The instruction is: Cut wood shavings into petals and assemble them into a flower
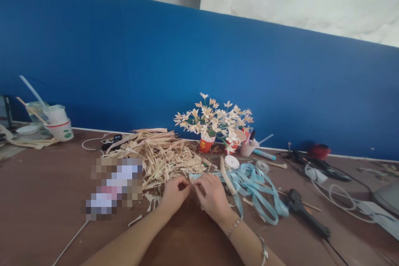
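My left hand (176, 192) and my right hand (212, 194) meet over the brown table, fingertips almost touching. Both are closed in a pinch, and whatever small thing sits between the fingers is too blurred to name. A pile of dry, straw-coloured husk strips (165, 143) lies just beyond my left hand. Beside my right hand is a loose tangle of light blue ribbon (260, 199). A pale, curved husk strip (228, 176) rests between that hand and the ribbon.
Pale husk flowers (215, 118) stand in red cups (205, 144) behind the pile. To the right lie a black glue gun (307, 214), a white tape roll (232, 162) and cables (339, 199). A blurred-out object (114, 187) is on the left, and a white cup (60, 128) stands farther left.
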